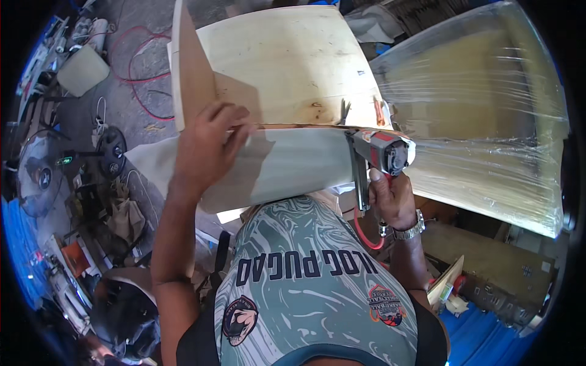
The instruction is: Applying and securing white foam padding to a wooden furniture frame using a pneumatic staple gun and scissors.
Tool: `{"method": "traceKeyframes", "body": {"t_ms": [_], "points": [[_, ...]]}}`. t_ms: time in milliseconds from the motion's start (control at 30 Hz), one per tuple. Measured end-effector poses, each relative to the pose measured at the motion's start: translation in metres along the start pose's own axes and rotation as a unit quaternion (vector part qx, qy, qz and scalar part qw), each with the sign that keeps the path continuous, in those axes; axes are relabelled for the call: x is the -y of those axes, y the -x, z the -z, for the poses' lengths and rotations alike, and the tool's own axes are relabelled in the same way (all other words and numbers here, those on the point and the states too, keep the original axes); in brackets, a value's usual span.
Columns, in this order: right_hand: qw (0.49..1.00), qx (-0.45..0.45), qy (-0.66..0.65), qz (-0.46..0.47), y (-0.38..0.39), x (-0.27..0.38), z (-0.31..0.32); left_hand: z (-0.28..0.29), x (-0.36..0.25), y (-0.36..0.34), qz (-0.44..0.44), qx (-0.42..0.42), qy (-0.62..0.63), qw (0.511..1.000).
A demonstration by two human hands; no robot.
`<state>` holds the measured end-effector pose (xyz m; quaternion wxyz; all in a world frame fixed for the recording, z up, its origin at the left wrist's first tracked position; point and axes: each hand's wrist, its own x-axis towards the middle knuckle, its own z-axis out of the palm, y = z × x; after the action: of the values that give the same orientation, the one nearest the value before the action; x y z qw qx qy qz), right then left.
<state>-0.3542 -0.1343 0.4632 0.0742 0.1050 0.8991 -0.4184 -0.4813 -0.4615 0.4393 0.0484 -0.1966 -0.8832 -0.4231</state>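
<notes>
My right hand (397, 198) is wrapped round the handle of a grey and red pneumatic staple gun (381, 152). The gun's nose rests at the near edge of a pale wooden panel (287, 67), towards its right end. From that edge a light grey sheet (293, 158) hangs towards my lap. Above the sheet, by the edge's left part, is my left hand (210, 140), its fingers loosely bent and apart with nothing visible in them. Just beyond that hand an upright wooden board (190, 73) stands at the panel's left side. A red air hose (369, 241) runs from the gun.
A large piece wrapped in clear plastic (476, 116) stands on the right. To the left are a fan (43, 177), a beige cushion-like block (83, 71) and a red hose (137, 91) on the floor. Scissors (346, 111) lie on the panel.
</notes>
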Motion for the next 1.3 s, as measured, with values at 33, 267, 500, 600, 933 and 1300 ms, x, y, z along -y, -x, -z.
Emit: {"method": "traceKeyframes", "body": {"t_ms": [33,267,500,600,933,1300], "points": [[0.999,-0.005,-0.006,-0.042,0.0,-0.001,0.0,-0.003,0.002,0.004,-0.05,0.017,-0.071,0.996],[0.999,0.013,-0.044,-0.013,0.002,0.006,0.001,-0.033,0.003,0.008,-0.142,0.043,-0.155,0.977],[0.999,0.034,-0.013,-0.004,0.004,-0.001,0.009,-0.033,0.004,-0.001,-0.121,0.087,-0.181,0.972],[0.999,0.001,-0.036,0.039,0.01,-0.01,0.006,-0.032,0.006,-0.004,-0.109,0.103,-0.146,0.978],[0.978,-0.029,-0.204,0.036,0.051,0.0,0.05,-0.033,0.006,-0.006,-0.093,0.077,-0.099,0.988],[0.998,0.04,0.01,0.036,0.02,0.023,0.004,-0.043,0.01,-0.006,-0.084,0.07,-0.097,0.989]]}}
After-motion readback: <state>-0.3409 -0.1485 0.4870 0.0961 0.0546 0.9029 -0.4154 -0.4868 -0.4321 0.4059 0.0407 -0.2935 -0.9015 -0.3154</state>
